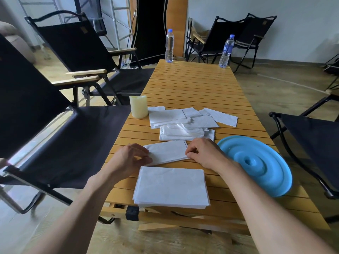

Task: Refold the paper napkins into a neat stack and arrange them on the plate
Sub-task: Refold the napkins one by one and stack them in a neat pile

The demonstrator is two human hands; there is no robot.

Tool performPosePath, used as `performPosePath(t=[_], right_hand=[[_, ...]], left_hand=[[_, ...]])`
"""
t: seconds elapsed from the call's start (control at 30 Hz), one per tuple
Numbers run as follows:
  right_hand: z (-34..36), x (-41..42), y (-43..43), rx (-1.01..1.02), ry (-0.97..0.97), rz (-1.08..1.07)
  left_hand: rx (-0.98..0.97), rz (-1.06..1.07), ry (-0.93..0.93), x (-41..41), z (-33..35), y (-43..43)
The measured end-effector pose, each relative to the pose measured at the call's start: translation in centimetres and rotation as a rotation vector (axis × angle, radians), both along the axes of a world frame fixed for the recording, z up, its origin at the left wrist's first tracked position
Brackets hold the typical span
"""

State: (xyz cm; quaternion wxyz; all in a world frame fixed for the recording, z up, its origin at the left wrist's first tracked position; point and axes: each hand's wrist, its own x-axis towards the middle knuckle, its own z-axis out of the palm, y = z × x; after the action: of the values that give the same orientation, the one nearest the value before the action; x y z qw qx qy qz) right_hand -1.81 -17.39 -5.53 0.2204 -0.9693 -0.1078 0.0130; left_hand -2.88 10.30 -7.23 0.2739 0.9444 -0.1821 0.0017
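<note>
A white paper napkin (pixel 167 152), folded into a long strip, lies on the wooden slat table (pixel 192 85) between my hands. My left hand (pixel 128 158) pinches its left end with curled fingers. My right hand (pixel 203 153) pinches its right end. A neat stack of folded napkins (pixel 171 186) sits in front of me near the table's front edge. A loose heap of unfolded napkins (pixel 187 121) lies beyond the strip. The blue plate (pixel 256 164) sits at my right with nothing on it, partly over the table's edge.
A cream candle (pixel 138 109) stands left of the heap. Two water bottles (pixel 169 45) (pixel 226 51) stand at the far end. Black folding chairs (pixel 73 140) (pixel 311 143) flank the table on both sides.
</note>
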Motion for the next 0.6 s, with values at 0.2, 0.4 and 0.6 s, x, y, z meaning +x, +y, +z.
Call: performPosePath(t=[0.2, 0.4, 0.6], right_hand=[[-0.2, 0.0, 0.1, 0.001, 0.005, -0.007], [-0.3, 0.3, 0.4, 0.065, -0.03, -0.033], [1.4, 0.5, 0.9, 0.22, -0.129, -0.042]], left_hand=[[0.017, 0.031, -0.006, 0.1, -0.1, -0.3], [0.001, 0.055, 0.04, -0.1, 0.2, -0.5], [-0.019, 0.096, -0.078, -0.1, 0.5, -0.5]])
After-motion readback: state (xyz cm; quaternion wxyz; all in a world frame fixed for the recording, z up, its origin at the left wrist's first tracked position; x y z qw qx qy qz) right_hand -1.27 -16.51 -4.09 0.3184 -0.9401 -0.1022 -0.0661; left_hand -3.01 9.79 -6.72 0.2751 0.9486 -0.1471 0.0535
